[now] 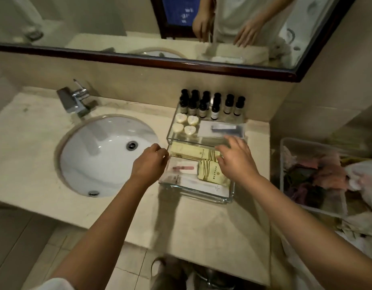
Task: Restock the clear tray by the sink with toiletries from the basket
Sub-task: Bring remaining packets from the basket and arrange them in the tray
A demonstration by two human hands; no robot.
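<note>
A clear tray (196, 196) sits on the counter right of the sink (105, 153). It holds several dark-capped small bottles (214, 107) at the back, round wrapped soaps (184, 124), a flat white packet (220, 129), yellow patterned sachets (193, 152) and white packets (204, 186) at the front. My left hand (149, 162) hovers at the tray's left edge, fingers curled, nothing visible in it. My right hand (236, 158) lies spread over the sachets in the tray's right part, touching them. The basket (302, 170) stands at the right.
A chrome faucet (75, 99) stands behind the sink. A dark-framed mirror (181, 63) runs along the wall above. The clear plastic basket holds pink and dark cloth items and a white bag (367, 181). Bare counter (202, 231) lies in front of the tray.
</note>
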